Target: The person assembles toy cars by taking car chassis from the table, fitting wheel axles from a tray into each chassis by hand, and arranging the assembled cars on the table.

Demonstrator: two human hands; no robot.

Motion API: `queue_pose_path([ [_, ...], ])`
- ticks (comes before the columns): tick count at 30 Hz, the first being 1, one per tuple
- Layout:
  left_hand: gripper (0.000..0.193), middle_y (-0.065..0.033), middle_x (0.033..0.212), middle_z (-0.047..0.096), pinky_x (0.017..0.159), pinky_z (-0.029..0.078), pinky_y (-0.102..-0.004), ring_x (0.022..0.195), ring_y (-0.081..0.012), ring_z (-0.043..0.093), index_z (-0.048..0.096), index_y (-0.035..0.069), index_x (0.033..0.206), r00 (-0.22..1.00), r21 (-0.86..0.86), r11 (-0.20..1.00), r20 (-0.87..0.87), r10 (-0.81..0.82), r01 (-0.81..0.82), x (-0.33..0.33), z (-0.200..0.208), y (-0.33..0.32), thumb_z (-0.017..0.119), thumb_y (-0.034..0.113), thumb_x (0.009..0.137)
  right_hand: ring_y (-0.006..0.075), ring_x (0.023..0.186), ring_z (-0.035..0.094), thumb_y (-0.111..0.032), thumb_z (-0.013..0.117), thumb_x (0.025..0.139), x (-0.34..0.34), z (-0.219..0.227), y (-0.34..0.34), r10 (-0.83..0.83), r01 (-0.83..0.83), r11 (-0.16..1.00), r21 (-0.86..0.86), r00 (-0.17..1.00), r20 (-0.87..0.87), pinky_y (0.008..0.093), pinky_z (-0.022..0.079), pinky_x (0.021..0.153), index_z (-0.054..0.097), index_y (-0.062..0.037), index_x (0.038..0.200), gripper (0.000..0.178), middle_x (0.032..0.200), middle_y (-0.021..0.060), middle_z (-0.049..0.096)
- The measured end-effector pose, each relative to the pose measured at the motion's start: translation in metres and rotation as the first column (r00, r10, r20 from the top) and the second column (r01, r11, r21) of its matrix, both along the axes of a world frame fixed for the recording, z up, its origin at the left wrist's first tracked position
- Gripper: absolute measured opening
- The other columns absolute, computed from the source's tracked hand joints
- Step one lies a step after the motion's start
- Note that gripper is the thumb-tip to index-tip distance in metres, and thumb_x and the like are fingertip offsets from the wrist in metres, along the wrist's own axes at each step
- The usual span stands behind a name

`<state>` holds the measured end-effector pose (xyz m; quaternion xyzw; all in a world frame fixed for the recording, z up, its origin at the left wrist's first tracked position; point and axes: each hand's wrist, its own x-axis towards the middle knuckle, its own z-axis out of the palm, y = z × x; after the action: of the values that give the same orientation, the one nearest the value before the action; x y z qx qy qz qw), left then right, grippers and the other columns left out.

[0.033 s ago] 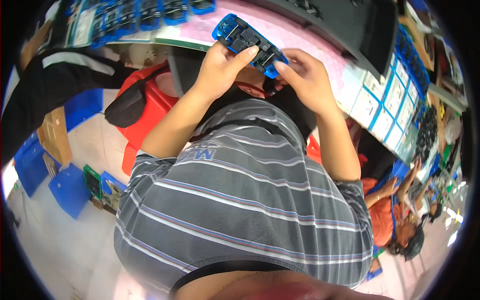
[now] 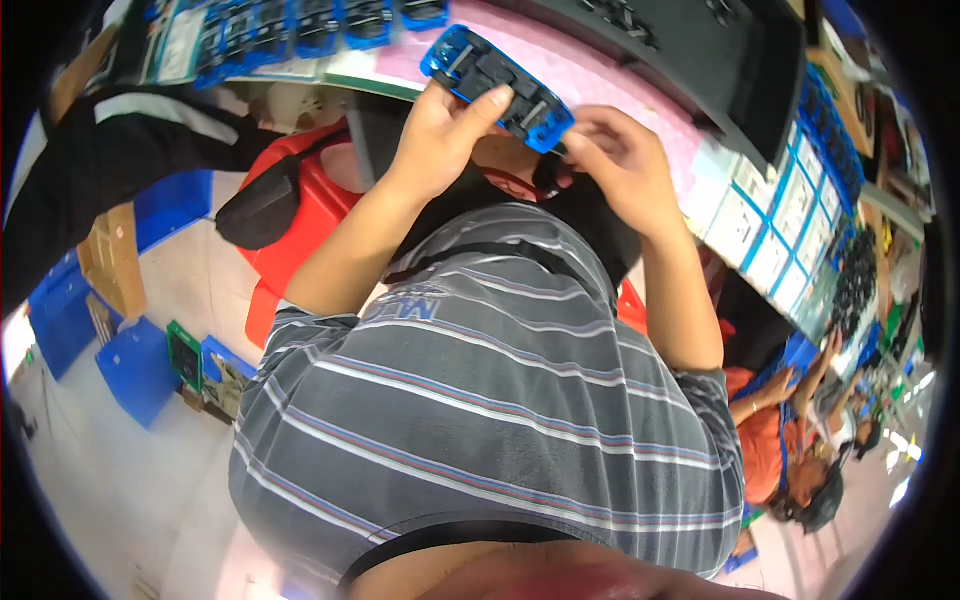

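My left hand (image 2: 445, 135) is closed around a blue toy car (image 2: 497, 88), thumb pressed on its underside. The car is tilted, bottom up, so its black chassis and axles face me. At the car's lower right end is my right hand (image 2: 620, 160), its thumb and fingers drawn together in a pinch by the blue edge. Whatever lies between those fingertips, if anything, is too small to make out.
Several blue car bodies (image 2: 317, 25) line the bench at upper left. A black tray (image 2: 700, 60) with small dark parts stands on the pink bench top (image 2: 540, 40). At right are blue-edged white compartments (image 2: 770, 230). A red stool (image 2: 325, 195) stands at left; people sit nearby.
My right thumb has come off the car's underside, and the right hand sits slightly lower and farther right. My left hand keeps its hold on the car.
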<state>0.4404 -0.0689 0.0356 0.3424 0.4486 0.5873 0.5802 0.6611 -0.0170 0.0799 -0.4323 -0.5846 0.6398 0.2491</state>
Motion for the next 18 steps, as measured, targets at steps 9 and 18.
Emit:
queue_pose_path([
  [9, 0.029, -0.0113, 0.117, 0.066, 0.087, 0.057, -0.0439, 0.103, -0.0259, 0.068, 0.050, 0.004, 0.124, 0.908, 0.037, 0.923, -0.166, 0.385, -0.384, -0.188, 0.041, 0.007, 0.058, 0.019, 0.100, 0.0207, 0.063, 0.063, -0.008, 0.069, 0.086, 0.047, -0.061, 0.046, -0.538, 0.031, 0.510, 0.860, 0.791, 0.291, 0.0314, 0.051, 0.061, 0.070, -0.0017, 0.089, 0.008, 0.076, 0.0109, 0.067],
  [18, 0.046, -0.0104, 0.109, 0.066, 0.072, 0.057, -0.0352, 0.094, -0.0192, 0.067, 0.050, -0.002, 0.129, 0.582, -0.011, 0.717, -0.592, 0.557, -0.697, -0.461, 0.024, 0.022, 0.059, 0.032, 0.100, 0.0263, 0.062, 0.063, -0.010, 0.068, 0.085, 0.040, -0.062, 0.048, -0.497, -0.088, 0.513, 0.854, 0.781, 0.379, 0.0356, 0.050, 0.060, 0.070, -0.0032, 0.087, 0.007, 0.077, 0.0122, 0.066],
])
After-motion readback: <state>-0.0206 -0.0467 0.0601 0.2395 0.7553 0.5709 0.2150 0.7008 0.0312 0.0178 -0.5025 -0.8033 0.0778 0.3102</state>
